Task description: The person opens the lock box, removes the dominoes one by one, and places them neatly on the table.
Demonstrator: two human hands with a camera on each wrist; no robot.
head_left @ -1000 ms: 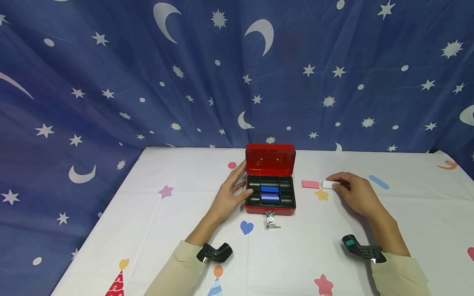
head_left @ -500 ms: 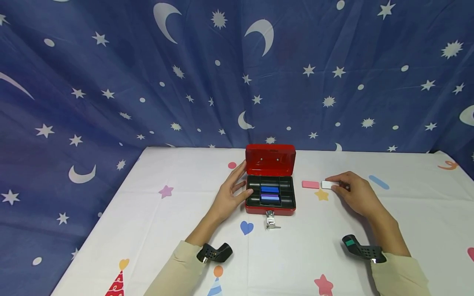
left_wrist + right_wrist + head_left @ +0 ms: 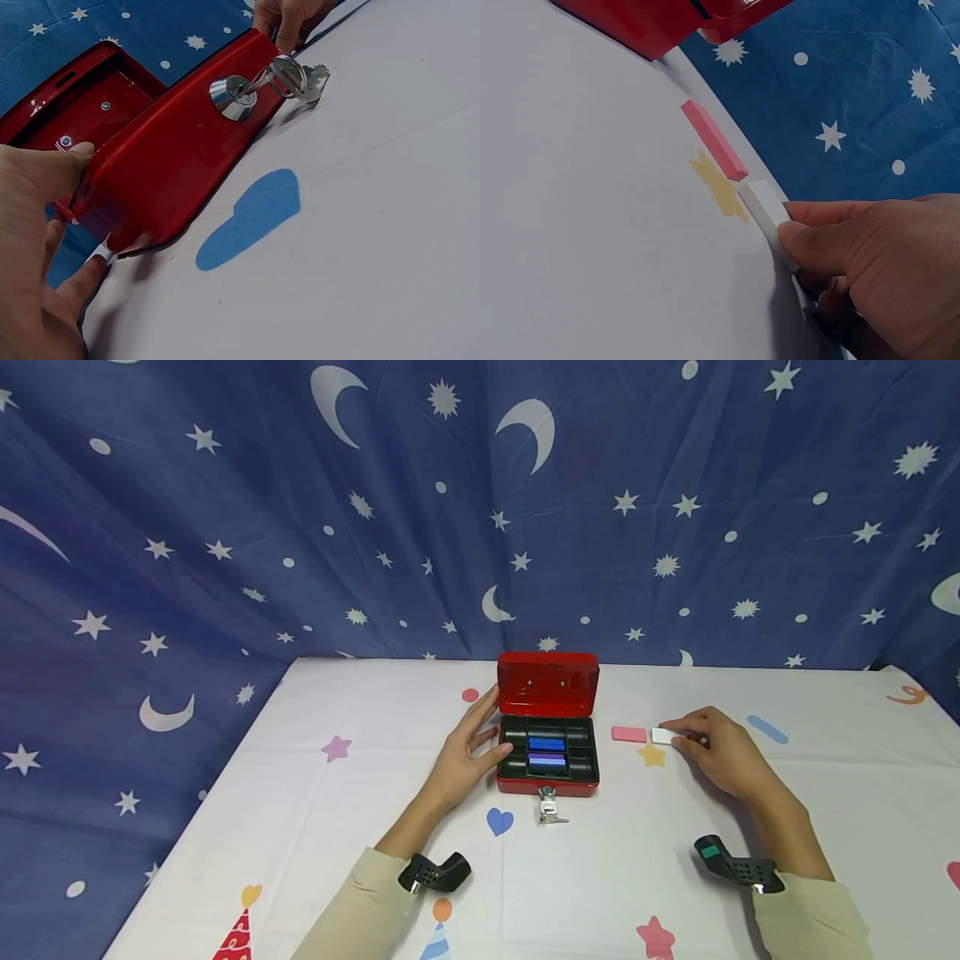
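A small red cash box [image 3: 550, 787] stands on the white cloth with its lid [image 3: 547, 683] up. Its black tray [image 3: 513, 767] has compartments, with blue and purple bars [image 3: 546, 759] in the middle ones. My left hand [image 3: 462, 762] holds the box's left side, thumb over the rim, fingers along the outer wall. To the right, my right hand [image 3: 718, 750] pinches a white block [image 3: 766, 210] between thumb and fingers, low over the cloth. A similar pink block [image 3: 714, 141] lies just left of the white one, a small gap between them.
A key ring with keys [image 3: 298, 80] hangs from the lock [image 3: 233, 97] on the box's front. Flat printed shapes, such as a yellow star [image 3: 653, 755] and a blue heart [image 3: 499, 821], mark the cloth. A blue starry curtain [image 3: 420, 527] rises behind the table.
The white block has turned and shifted very slightly in the right hand, which has barely moved. My left hand, the cash box and the pink block stay put.
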